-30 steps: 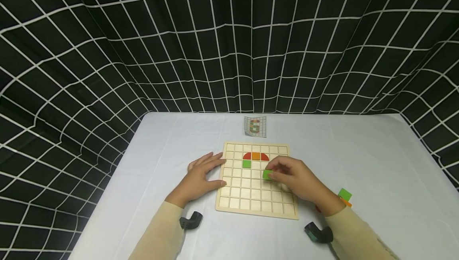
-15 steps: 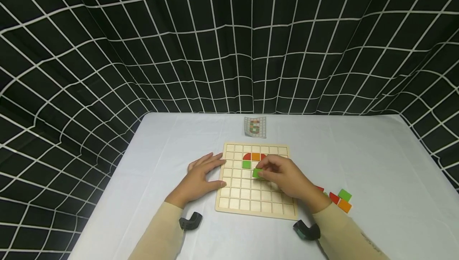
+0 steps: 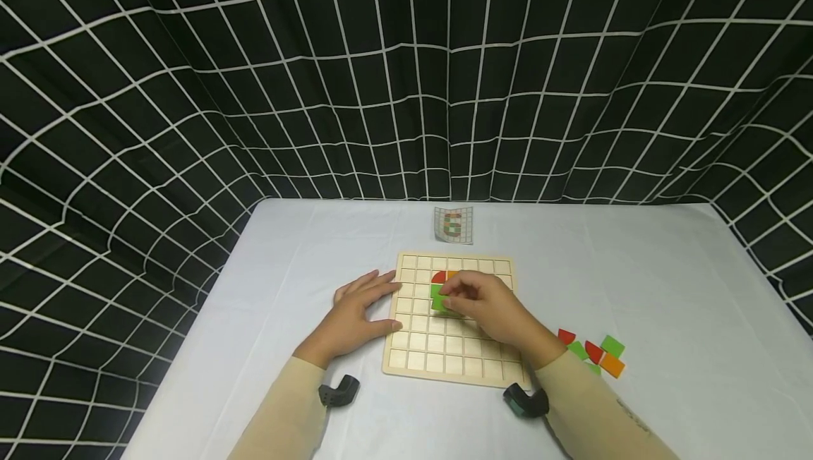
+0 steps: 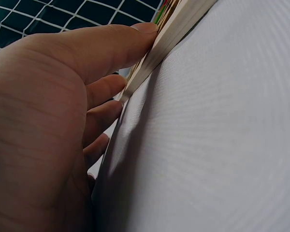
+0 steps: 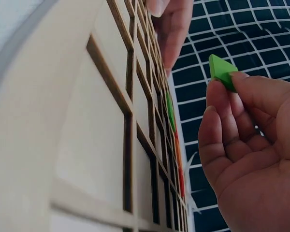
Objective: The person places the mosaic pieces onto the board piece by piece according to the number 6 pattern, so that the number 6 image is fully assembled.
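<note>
A wooden grid board (image 3: 416,360) lies on the white table. My left hand (image 3: 351,320) rests at its left edge, fingers spread, thumb and fingertips touching the rim; the left wrist view shows the thumb (image 4: 111,46) on the board's side (image 4: 157,53). Between thumb and fingers my right hand (image 3: 492,308) pinches a green square tile (image 3: 438,303) over the board, just below another green tile (image 3: 435,289). In the right wrist view the pinched tile (image 5: 222,70) is raised off the board. A red quarter piece (image 3: 439,276) and a partly covered orange tile (image 3: 452,274) sit in the upper cells.
Right of the board lie several loose pieces, among them an orange tile (image 3: 612,365), a green tile (image 3: 612,346) and a red piece (image 3: 567,336). A patterned card (image 3: 454,225) lies behind the board. Black grid-lined cloth (image 3: 406,93) hangs behind the table.
My right hand has moved left over the board with the green tile, now beside the placed green one. Its forearm no longer covers most of the loose pieces. My left hand stays in place.
</note>
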Motion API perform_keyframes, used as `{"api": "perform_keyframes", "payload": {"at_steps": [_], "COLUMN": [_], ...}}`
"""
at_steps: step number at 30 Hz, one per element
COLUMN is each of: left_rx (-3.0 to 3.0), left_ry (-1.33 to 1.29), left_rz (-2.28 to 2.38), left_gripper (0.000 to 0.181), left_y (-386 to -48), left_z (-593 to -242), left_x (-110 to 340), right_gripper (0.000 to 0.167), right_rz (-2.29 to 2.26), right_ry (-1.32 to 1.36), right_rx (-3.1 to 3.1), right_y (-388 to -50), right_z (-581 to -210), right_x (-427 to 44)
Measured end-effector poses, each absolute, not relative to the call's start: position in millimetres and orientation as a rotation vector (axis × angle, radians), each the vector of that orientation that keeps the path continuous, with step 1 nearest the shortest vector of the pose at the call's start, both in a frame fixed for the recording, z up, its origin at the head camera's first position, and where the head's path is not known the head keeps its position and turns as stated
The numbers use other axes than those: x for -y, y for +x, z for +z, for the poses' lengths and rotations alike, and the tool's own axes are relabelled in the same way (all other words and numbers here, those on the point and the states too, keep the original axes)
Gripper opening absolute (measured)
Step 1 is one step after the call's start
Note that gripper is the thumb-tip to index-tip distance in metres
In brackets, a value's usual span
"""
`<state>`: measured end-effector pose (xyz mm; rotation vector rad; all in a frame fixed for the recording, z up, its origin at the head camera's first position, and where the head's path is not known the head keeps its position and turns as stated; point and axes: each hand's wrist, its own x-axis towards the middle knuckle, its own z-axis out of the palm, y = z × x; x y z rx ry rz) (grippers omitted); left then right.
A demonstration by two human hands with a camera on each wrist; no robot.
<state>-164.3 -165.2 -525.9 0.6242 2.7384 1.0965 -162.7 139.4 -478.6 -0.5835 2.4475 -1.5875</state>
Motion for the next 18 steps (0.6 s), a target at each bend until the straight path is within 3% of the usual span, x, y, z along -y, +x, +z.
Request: {"api": "perform_keyframes", "payload": {"at_steps": [18], "left_rx": [-2.750], "left_ry": [0.615], "left_rz": [1.088], "left_gripper": [0.071], "left_y": [-163], "left_z": [-522], "left_x": [163], "right_gripper": [0.007], "right_rz": [-1.541], "right_ry": [-0.489], "right_rx": [-2.490], "right_y": [-170], "right_z": [-498], "right_x": [-134]}}
